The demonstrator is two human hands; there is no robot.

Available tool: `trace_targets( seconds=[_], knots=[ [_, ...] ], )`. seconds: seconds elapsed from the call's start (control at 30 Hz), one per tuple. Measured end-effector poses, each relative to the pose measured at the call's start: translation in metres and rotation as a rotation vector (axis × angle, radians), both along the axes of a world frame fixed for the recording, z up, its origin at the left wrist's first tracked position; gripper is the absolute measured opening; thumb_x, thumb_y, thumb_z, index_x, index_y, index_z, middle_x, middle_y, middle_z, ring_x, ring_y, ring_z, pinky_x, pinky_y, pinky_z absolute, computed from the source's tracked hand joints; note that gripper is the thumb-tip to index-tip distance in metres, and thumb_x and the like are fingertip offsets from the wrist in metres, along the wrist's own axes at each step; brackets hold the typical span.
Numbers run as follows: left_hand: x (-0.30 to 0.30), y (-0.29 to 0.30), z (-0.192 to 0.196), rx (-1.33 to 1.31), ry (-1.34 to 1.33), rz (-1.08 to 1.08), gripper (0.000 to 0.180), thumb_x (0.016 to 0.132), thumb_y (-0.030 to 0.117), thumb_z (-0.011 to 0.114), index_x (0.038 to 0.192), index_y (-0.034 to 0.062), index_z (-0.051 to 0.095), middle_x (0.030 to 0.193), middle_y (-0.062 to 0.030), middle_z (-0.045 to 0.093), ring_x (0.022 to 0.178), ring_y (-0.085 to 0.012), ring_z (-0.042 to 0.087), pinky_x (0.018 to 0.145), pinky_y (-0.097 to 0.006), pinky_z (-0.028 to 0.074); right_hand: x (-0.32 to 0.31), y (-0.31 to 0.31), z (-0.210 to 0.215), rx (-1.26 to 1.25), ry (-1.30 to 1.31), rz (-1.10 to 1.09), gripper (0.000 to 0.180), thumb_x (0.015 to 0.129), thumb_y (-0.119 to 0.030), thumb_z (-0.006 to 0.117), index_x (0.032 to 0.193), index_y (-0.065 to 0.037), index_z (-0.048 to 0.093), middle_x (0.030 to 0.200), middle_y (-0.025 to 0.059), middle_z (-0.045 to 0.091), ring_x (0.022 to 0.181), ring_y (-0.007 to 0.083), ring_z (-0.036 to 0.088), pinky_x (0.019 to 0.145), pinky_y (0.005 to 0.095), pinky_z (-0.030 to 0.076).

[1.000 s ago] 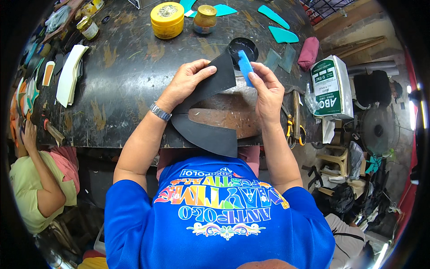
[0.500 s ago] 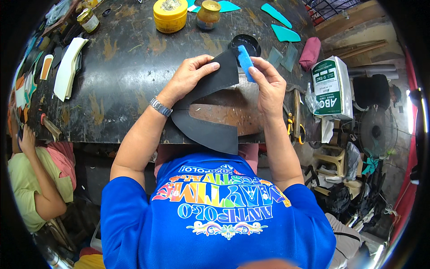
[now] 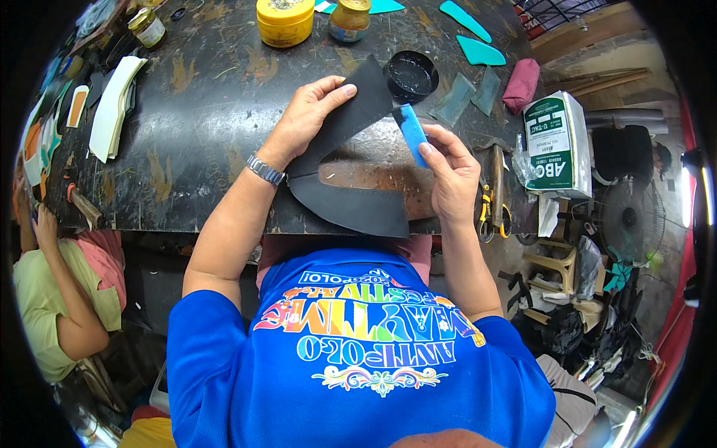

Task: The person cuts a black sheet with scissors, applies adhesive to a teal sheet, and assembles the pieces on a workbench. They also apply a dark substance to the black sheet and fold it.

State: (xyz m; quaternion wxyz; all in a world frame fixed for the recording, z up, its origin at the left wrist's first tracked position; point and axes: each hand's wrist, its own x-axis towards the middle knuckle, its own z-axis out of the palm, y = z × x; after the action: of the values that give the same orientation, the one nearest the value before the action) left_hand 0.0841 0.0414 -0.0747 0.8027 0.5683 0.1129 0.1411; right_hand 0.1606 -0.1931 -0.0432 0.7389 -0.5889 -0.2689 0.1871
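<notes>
A black U-shaped shoe upper piece [image 3: 347, 209] hangs from my left hand [image 3: 314, 112], pinched between thumb and fingers near its upper arm. Its lower arm reaches over the table's near edge. My right hand [image 3: 453, 172] closes on a flat blue sponge strip [image 3: 413, 136], whose far end is stained black. That dark end is close to the edge of the upper piece; whether they touch I cannot tell. Just beyond stands a round black dish [image 3: 411, 76] with dark, shiny contents.
On the dark worktable [image 3: 209, 119] are a yellow tub [image 3: 285, 22], a small jar [image 3: 349, 21], teal cut pieces [image 3: 480, 51] and a stack of pale sheets [image 3: 116, 112]. Right lie yellow-handled scissors [image 3: 487, 213], a hammer [image 3: 497, 179] and a green-white box [image 3: 556, 145]. Another person [image 3: 67, 299] sits left.
The upper piece has turned, its lower arm swinging up and right. My right hand and the sponge have come slightly nearer to me, away from the dish.
</notes>
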Motion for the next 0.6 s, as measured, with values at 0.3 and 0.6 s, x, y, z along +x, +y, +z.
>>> trace_targets(
  seconds=[0.3,0.6],
  knots=[
    [0.001,0.005,-0.001,-0.118,-0.044,0.049,0.025,0.098,0.018,0.063,0.116,0.0001,0.063,0.105,-0.0024,0.068,0.092,-0.0057,0.063,0.082,-0.021,0.051,0.019,-0.002,-0.002,0.243,0.515,0.099,0.044,0.087,0.001,0.069,0.130,-0.001,0.056,0.108,0.0071,0.064,0.096,0.0170,0.064,0.089,0.0374,0.055],
    [0.001,0.008,-0.007,0.112,0.032,0.147,0.036,0.096,0.014,0.064,0.129,0.0012,0.055,0.108,-0.0012,0.065,0.097,-0.0064,0.059,0.087,-0.021,0.047,0.011,0.011,-0.037,0.139,0.334,-0.031,0.046,0.083,0.007,0.070,0.127,0.002,0.058,0.107,0.0047,0.066,0.096,0.0149,0.063,0.089,0.0313,0.053]
  ],
)
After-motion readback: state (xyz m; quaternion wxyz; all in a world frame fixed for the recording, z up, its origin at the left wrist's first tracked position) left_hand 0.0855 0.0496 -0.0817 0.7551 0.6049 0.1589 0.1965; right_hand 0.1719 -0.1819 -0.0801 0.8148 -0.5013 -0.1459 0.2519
